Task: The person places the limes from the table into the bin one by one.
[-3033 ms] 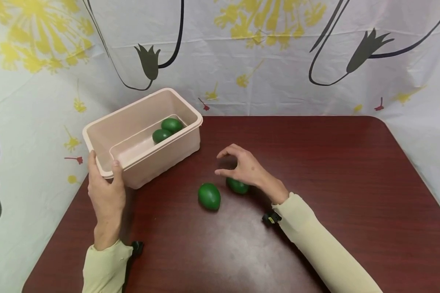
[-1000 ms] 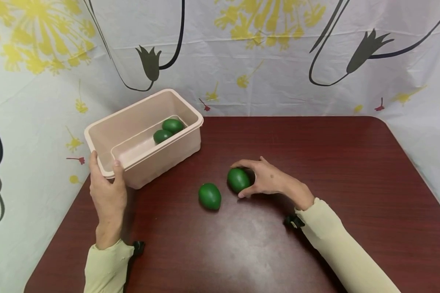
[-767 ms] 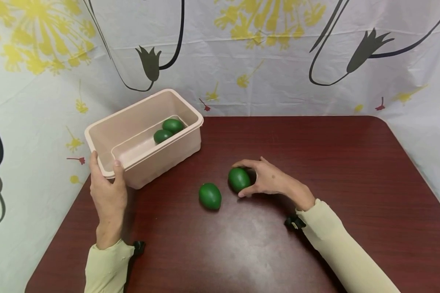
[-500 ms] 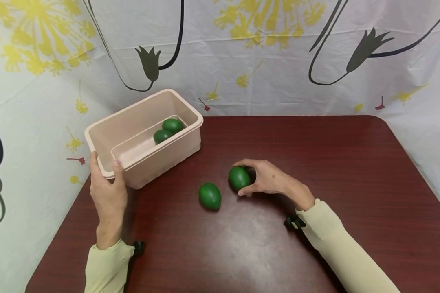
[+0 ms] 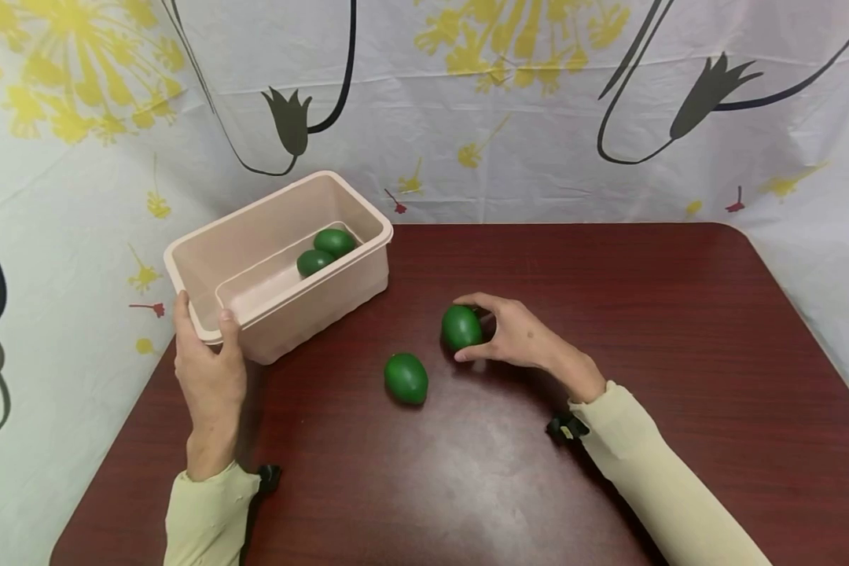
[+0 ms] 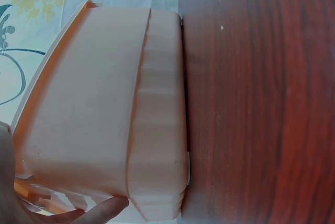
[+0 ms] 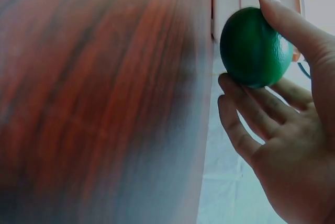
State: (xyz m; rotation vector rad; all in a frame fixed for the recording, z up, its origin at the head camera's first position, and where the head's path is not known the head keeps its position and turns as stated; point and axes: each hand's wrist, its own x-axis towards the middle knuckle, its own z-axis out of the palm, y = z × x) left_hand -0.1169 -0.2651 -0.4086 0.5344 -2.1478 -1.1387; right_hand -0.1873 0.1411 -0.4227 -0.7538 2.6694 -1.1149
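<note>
My right hand (image 5: 520, 334) pinches a smooth, egg-shaped green lime (image 5: 461, 328) between thumb and fingers. In the right wrist view the held lime (image 7: 255, 48) is lifted just off the table. A second lime (image 5: 406, 379) lies on the table, left of and nearer than the held one. My left hand (image 5: 208, 377) grips the near left corner of a pale pink plastic bin (image 5: 318, 303), thumb and fingers on its rim and end wall. Inside the bin, toward its right end, sit two more limes (image 5: 334, 242). From the left wrist, the bin's long side wall (image 6: 99, 93) shows.
The dark red wood-grain table (image 5: 608, 314) extends to the right of my right hand. A white cloth (image 5: 523, 157) with yellow and grey plant prints hangs behind and beside the table. The bin stands at the back left, close to the cloth.
Three seconds ago my right hand hovered with fingers apart over the lime. It then came round its right side, grasped it and has now raised it slightly. The left hand and bin stay put.
</note>
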